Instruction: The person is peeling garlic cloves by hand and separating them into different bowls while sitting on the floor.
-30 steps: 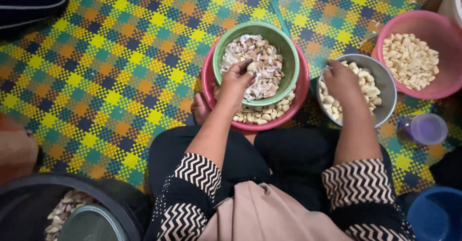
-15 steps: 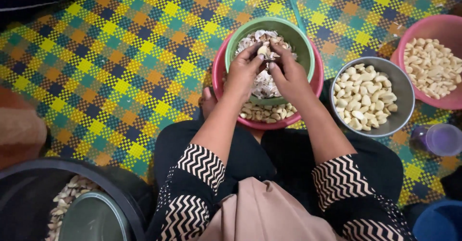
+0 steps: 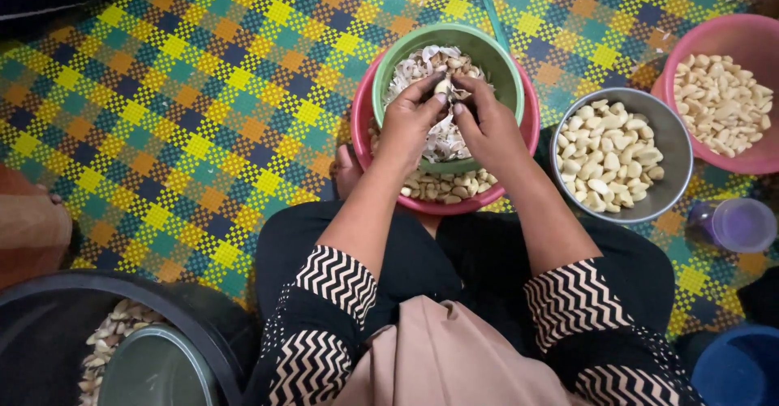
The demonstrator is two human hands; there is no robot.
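While both hands meet over the green bowl [image 3: 495, 57], left hand [image 3: 410, 122] and right hand [image 3: 487, 126] pinch one garlic clove [image 3: 442, 88] together; steel bowl [image 3: 677, 150] at three o'clock.

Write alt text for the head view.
Both hands, left hand and right hand, pinch a garlic clove over a green bowl of papery skins. A metal bowl of peeled cloves sits to the right on a plaid mat.
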